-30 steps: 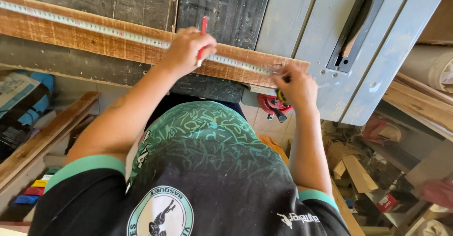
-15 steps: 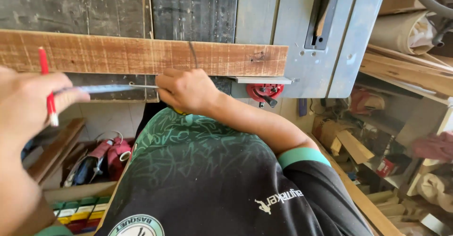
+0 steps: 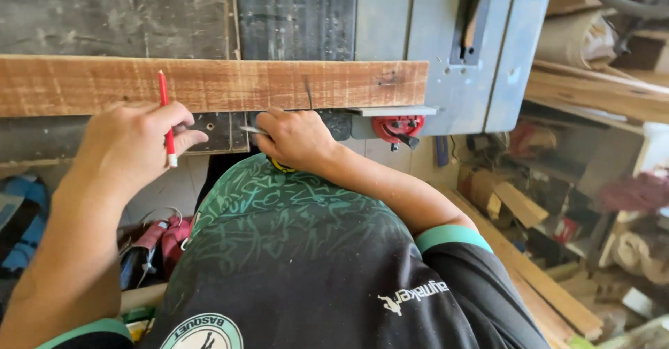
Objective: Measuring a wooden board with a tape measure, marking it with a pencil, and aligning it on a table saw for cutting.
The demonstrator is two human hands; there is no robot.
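A long rough brown wooden plank (image 3: pixel 209 84) lies across a dark grey saw table (image 3: pixel 293 14), with a dark pencil line on it near its middle. My left hand (image 3: pixel 129 147) is just below the plank's near edge and holds a red pencil (image 3: pixel 166 115) upright, tip down. My right hand (image 3: pixel 296 138) is below the pencil line, closed around a tape measure (image 3: pixel 279 165) of which only a yellow bit shows. A short stub of metal tape blade (image 3: pixel 251 130) sticks out to the left of that hand.
A red knob (image 3: pixel 397 126) sits under the table edge right of my right hand. The saw's blade slot (image 3: pixel 472 14) is at the far right of the table. Wood offcuts (image 3: pixel 516 206) and planks pile up on the right; red-handled tools (image 3: pixel 164 234) lie lower left.
The tape blade that stretched between my hands has drawn back into my right hand. My left hand with the pencil has moved right and closer to the plank.
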